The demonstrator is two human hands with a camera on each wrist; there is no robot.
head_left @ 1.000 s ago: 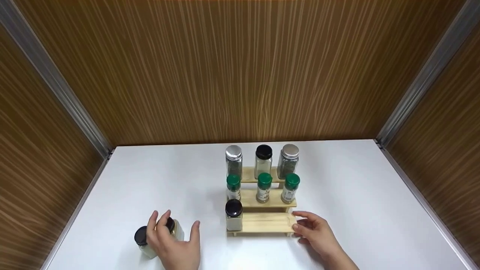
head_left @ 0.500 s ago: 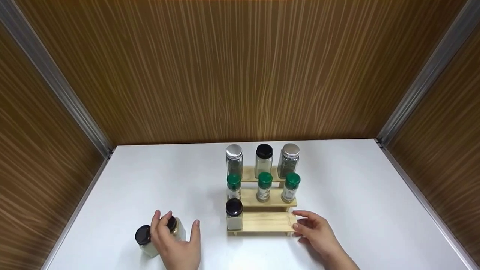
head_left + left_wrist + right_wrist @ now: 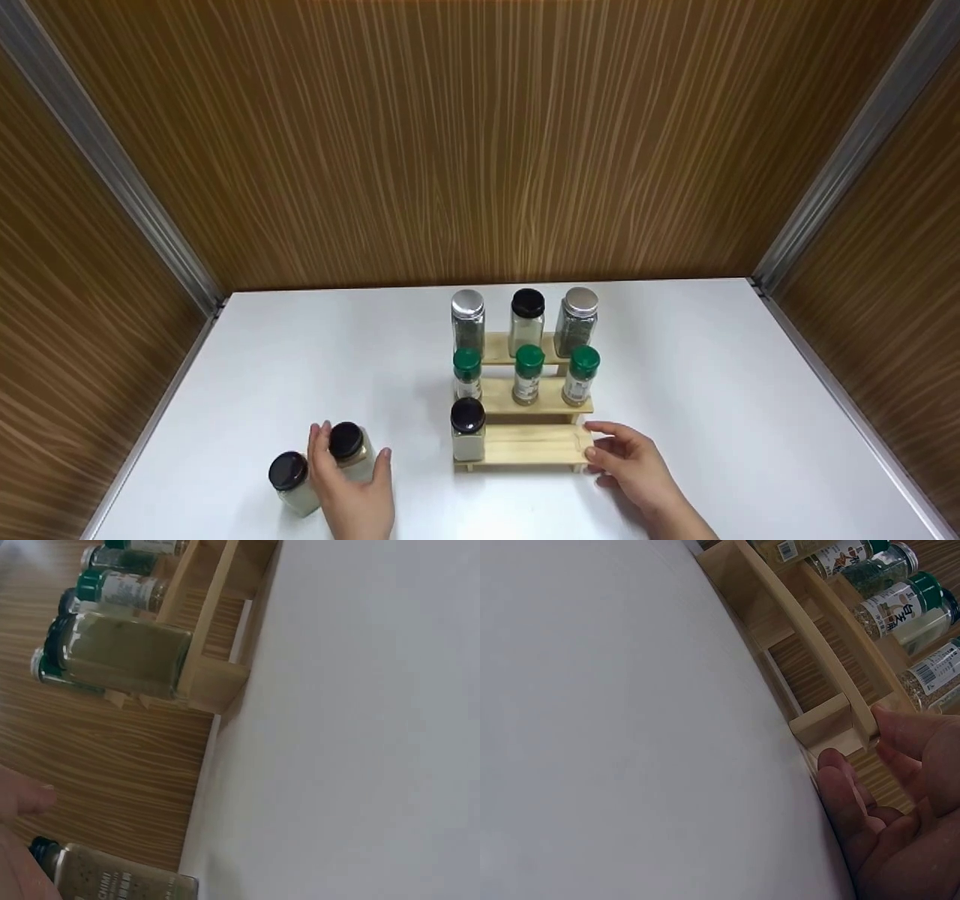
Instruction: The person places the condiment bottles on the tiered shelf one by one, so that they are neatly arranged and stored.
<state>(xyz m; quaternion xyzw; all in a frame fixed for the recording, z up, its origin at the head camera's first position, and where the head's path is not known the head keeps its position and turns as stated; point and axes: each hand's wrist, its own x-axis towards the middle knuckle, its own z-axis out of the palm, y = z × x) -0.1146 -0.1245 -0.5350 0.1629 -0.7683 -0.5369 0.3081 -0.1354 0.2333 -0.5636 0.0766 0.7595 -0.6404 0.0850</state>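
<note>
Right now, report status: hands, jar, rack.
Left hand grips black-lidded jar on table. Right hand touches wooden rack end. Second loose jar beside left hand.

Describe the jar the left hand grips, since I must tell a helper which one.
On the white table, look left of the wooden stepped rack, where two black-capped jars stand. It is the right jar, nearer the rack, with the left hand wrapped around it; the other jar stands untouched.
</note>
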